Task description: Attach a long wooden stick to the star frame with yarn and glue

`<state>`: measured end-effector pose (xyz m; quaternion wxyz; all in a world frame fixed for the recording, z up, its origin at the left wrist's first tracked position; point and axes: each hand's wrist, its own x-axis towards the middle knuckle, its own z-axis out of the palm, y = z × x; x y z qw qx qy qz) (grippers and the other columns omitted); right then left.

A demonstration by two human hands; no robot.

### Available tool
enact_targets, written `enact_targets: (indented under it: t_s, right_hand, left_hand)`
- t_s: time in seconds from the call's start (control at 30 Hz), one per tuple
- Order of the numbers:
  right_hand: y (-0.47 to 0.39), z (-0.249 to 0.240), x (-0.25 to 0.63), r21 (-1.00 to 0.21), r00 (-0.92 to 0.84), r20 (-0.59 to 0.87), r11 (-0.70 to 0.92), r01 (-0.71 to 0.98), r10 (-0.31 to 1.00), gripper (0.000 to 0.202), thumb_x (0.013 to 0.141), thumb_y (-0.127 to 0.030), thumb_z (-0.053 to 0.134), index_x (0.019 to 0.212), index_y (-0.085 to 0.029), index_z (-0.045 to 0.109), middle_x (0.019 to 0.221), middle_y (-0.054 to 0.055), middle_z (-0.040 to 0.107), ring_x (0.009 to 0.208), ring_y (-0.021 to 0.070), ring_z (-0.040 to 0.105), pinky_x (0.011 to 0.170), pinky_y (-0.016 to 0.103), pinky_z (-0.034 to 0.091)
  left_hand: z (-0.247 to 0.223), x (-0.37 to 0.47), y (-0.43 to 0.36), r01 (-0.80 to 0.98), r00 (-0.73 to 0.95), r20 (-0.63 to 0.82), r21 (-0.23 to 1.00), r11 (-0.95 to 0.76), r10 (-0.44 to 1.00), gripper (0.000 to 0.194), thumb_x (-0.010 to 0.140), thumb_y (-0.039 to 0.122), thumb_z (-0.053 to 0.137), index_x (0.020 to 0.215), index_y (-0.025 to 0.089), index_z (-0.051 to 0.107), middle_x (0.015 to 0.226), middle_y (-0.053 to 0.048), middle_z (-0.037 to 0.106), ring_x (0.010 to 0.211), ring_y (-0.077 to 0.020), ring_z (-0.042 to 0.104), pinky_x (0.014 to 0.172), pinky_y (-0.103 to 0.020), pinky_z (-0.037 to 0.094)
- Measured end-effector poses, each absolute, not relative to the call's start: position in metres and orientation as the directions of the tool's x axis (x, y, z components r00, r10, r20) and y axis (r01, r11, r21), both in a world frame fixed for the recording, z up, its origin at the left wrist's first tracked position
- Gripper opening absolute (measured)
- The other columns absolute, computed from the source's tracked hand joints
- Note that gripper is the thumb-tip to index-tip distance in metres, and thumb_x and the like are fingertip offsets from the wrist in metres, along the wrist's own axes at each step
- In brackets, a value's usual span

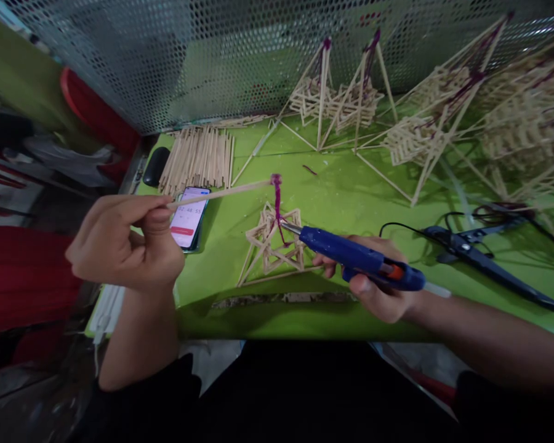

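Observation:
Between thumb and fingers, my left hand [133, 240] pinches the end of a thin wooden stick [221, 192]. The stick's far end meets a purple string [277, 200], which runs down to a small stick frame [281, 249] on the green table [221, 246]. My right hand [378, 283] is wrapped round a blue glue gun [360, 252], its metal tip by the string, just above the frame. Whether the tip touches the string is too small to tell.
A pile of sticks [198, 157], a phone [189, 218] and a dark rounded object [157, 166] lie at the left. Several stick structures [415, 135] stand behind and right. Black pliers [461, 243] and cords lie at the right. A perforated metal panel [212, 55] borders the back.

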<state>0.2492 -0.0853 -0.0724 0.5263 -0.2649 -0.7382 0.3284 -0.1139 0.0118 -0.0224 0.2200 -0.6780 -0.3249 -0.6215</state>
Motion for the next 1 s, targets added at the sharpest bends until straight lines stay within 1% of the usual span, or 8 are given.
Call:
enact_targets:
  t_s: [0.2,0.43,0.53,0.63,0.7,0.77,0.9,1.0]
  right_hand:
    - [-0.086,-0.068,0.252,-0.786,-0.314,0.575,0.617,0.045,0.755,0.027,0.111,-0.049,0.082,0.108,-0.022,0.083,0.09,0.006,0.083,0.072,0.0197,0.082,0.064,0.031,0.068]
    - [-0.088,-0.077,0.252,-0.838,-0.195,0.539,0.544,-0.028,0.82,0.028,0.111,-0.052,0.082,0.111,-0.024,0.086,0.099,0.008,0.087,0.078,0.0222,0.085,0.064,0.032,0.07]
    - [-0.089,-0.085,0.249,-0.855,-0.163,0.512,0.518,-0.004,0.843,0.023,0.112,-0.045,0.082,0.117,-0.024,0.086,0.1,0.008,0.088,0.082,0.0231,0.087,0.067,0.033,0.07]
    - [-0.09,-0.093,0.24,-0.899,-0.03,0.436,0.437,0.032,0.899,0.024,0.109,-0.039,0.088,0.125,-0.022,0.084,0.098,0.007,0.089,0.075,0.0208,0.086,0.066,0.032,0.071]
    - [-0.089,-0.096,0.231,-0.929,0.082,0.368,0.363,0.065,0.926,0.024,0.104,-0.038,0.095,0.118,-0.023,0.083,0.095,0.006,0.089,0.075,0.0204,0.086,0.067,0.031,0.073]
    - [-0.089,-0.097,0.222,-0.948,0.138,0.318,0.31,0.074,0.938,0.026,0.097,-0.035,0.1,0.113,-0.024,0.082,0.094,0.004,0.089,0.077,0.0204,0.087,0.071,0.031,0.075]
    - [-0.09,-0.097,0.213,-0.955,0.126,0.289,0.277,0.104,0.949,0.027,0.09,-0.033,0.101,0.104,-0.026,0.08,0.094,0.003,0.089,0.081,0.0218,0.088,0.077,0.033,0.077]
    - [-0.089,-0.097,0.214,-0.959,0.14,0.238,0.209,0.19,0.961,0.024,0.092,-0.039,0.098,0.1,-0.028,0.078,0.093,0.003,0.089,0.082,0.0228,0.088,0.08,0.036,0.078]
  left_hand:
    - [-0.023,-0.113,0.011,0.77,-0.032,0.979,0.152,-0.619,0.201,0.043,0.104,0.059,0.078,0.087,0.022,0.09,0.071,-0.007,0.08,0.067,-0.0249,0.075,0.068,-0.039,0.054]
    - [-0.023,-0.109,0.011,0.718,-0.059,0.978,0.179,-0.672,0.198,0.032,0.102,0.05,0.085,0.091,0.022,0.095,0.073,-0.01,0.083,0.07,-0.025,0.078,0.071,-0.037,0.054]
    - [-0.023,-0.11,0.012,0.722,-0.058,0.98,0.174,-0.67,0.192,0.033,0.103,0.051,0.086,0.091,0.021,0.095,0.073,-0.009,0.083,0.07,-0.0251,0.078,0.072,-0.037,0.055]
    - [-0.024,-0.112,0.013,0.722,-0.058,0.98,0.171,-0.67,0.188,0.037,0.104,0.054,0.085,0.091,0.021,0.094,0.073,-0.009,0.083,0.07,-0.0252,0.078,0.072,-0.037,0.055]
    - [-0.025,-0.114,0.013,0.714,-0.046,0.98,0.166,-0.68,0.191,0.037,0.105,0.054,0.084,0.093,0.021,0.095,0.074,-0.009,0.083,0.071,-0.0252,0.078,0.073,-0.037,0.055]
    - [-0.027,-0.117,0.013,0.705,-0.034,0.977,0.173,-0.688,0.211,0.032,0.105,0.049,0.084,0.097,0.021,0.096,0.076,-0.009,0.084,0.075,-0.0257,0.079,0.074,-0.038,0.056]
    - [-0.027,-0.118,0.012,0.692,-0.026,0.975,0.176,-0.7,0.22,0.028,0.106,0.045,0.085,0.098,0.022,0.097,0.077,-0.009,0.084,0.076,-0.0254,0.079,0.075,-0.038,0.055]
    - [-0.028,-0.118,0.012,0.682,-0.019,0.976,0.17,-0.711,0.216,0.028,0.107,0.045,0.085,0.099,0.022,0.097,0.078,-0.008,0.084,0.075,-0.0245,0.079,0.075,-0.037,0.055]
